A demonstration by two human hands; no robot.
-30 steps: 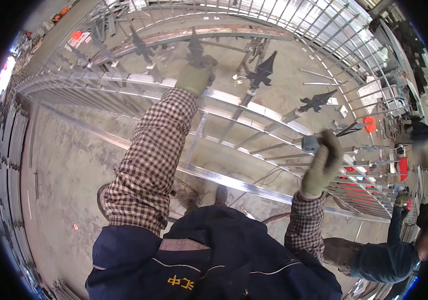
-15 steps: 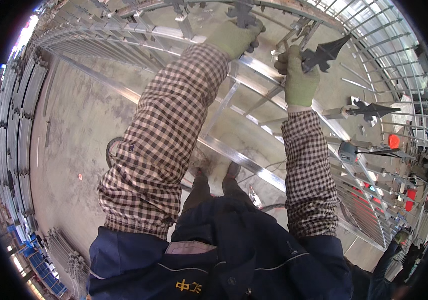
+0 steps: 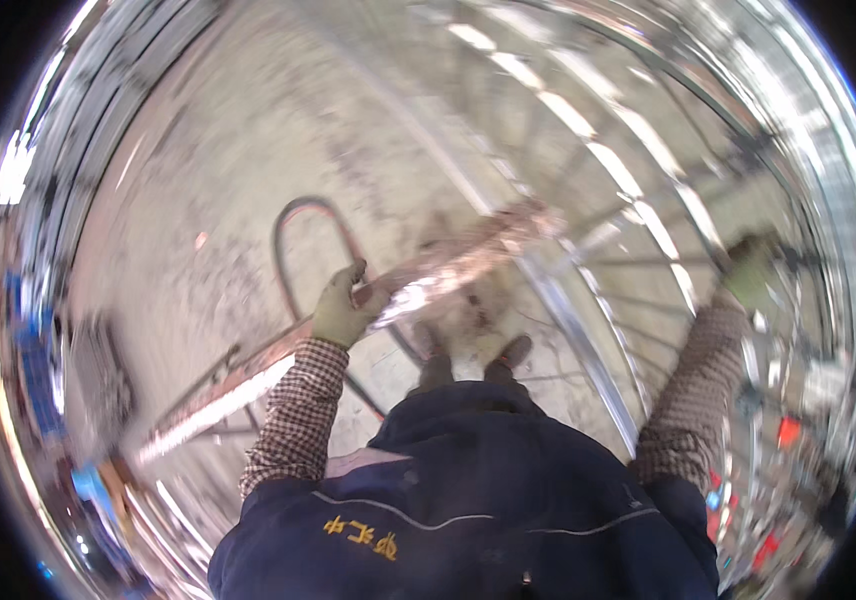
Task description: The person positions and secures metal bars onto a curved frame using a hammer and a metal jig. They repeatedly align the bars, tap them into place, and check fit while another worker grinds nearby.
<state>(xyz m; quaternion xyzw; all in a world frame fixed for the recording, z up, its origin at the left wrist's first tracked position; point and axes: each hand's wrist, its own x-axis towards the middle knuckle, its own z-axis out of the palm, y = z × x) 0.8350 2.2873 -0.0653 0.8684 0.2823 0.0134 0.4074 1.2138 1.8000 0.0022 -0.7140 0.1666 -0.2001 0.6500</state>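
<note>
A long rusty-brown metal beam (image 3: 468,258) slants from the lower left to the middle, its far end smeared by motion. Over it is my left hand (image 3: 341,308) in a pale green glove with dark fingertips. Thumb and fingers are apart; whether they touch the beam I cannot tell. My right hand (image 3: 748,275), gloved alike, is at the far right beside a dark spear-shaped finial (image 3: 796,260) of a metal fence panel (image 3: 588,125). Blur hides its fingers and any grip. Both forearms are in checked sleeves.
A dark hose (image 3: 280,240) loops across the concrete floor (image 3: 208,160) beyond my left hand. Stacked metal bars (image 3: 138,70) lie along the far left. A bright metal rail (image 3: 573,320) runs close to my shoes (image 3: 510,350). An orange-red object (image 3: 788,432) lies at the right.
The view has swung left. My left hand has left the finial area and come down over the rusty beam. My right hand now appears farther right, lower and blurred.
</note>
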